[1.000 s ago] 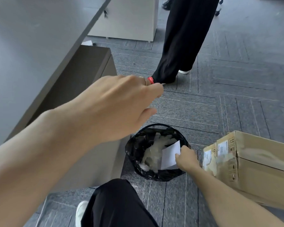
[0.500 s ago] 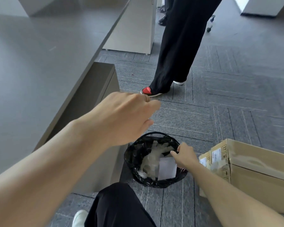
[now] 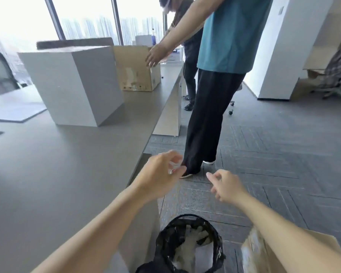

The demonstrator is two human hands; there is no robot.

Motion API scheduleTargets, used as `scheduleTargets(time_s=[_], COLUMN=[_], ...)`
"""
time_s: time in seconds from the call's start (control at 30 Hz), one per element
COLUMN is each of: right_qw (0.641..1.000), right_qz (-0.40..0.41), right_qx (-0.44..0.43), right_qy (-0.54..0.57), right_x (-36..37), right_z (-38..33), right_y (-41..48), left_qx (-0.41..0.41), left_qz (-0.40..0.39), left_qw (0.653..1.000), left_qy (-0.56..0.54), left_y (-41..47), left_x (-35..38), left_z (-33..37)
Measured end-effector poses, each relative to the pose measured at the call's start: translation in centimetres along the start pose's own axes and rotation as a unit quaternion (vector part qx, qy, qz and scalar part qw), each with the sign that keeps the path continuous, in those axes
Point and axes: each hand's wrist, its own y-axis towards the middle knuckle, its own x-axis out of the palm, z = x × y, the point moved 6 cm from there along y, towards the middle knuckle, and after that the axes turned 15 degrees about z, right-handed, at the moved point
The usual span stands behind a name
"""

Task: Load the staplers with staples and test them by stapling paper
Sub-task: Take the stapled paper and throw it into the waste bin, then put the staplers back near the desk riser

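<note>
My left hand hovers past the desk's corner, its fingers curled round a small white object with a metallic glint; blur hides what it is. My right hand hangs beside it over the carpet, fingers loose and apart, holding nothing. Below both hands stands a black-lined waste bin with crumpled white paper inside. No stapler shows clearly.
The grey desk fills the left, bearing a white box, a cardboard box and flat sheets. A person in a teal shirt stands just ahead. An open cardboard box sits right of the bin.
My right hand let go of the white paper in the bin and rose up beside my left hand. My view swung up from the floor to the desk and room.
</note>
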Motion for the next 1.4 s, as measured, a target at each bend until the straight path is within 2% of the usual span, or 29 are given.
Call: scheduleTargets(time_s=[0.2,0.43,0.63,0.87,1.0,1.1,1.3,1.4], right_qw=[0.992,0.96,0.896,0.799,0.742,0.715,0.691,0.694], right_qz=[0.033,0.001,-0.144,-0.317,-0.405,-0.462,-0.509,-0.521], right_qx=[-0.042,-0.173,-0.251,-0.336,-0.347,-0.347,-0.326,-0.305], right_qy=[0.11,0.221,0.336,0.385,0.406,0.394,0.396,0.393], right_x=[-4.9,-2.8,8.1,18.3,20.4,22.1,25.2,26.6], right_z=[-7.7,-20.1,-33.9,-45.0,-48.1,-48.8,-47.1,-45.7], right_y=[-2.1,-8.5,-18.1,-35.3,-44.0,-48.9,-55.6,-57.3], left_qx=[-0.114,-0.172,-0.234,-0.338,-0.37,-0.382,-0.415,-0.425], left_qz=[0.106,0.199,0.329,0.466,0.515,0.537,0.568,0.556], left_qw=[0.971,0.947,0.909,0.818,0.772,0.749,0.703,0.703], left_qy=[-0.183,-0.186,-0.102,0.007,0.047,0.068,0.105,0.13], left_y=[-2.1,-9.1,-19.2,-37.1,-45.0,-49.7,-57.9,-60.0], left_x=[-9.5,-18.5,-32.2,-46.0,-49.2,-49.8,-48.8,-47.5], left_z=[0.5,-2.7,-9.5,-13.2,-12.8,-12.0,-11.1,-11.3])
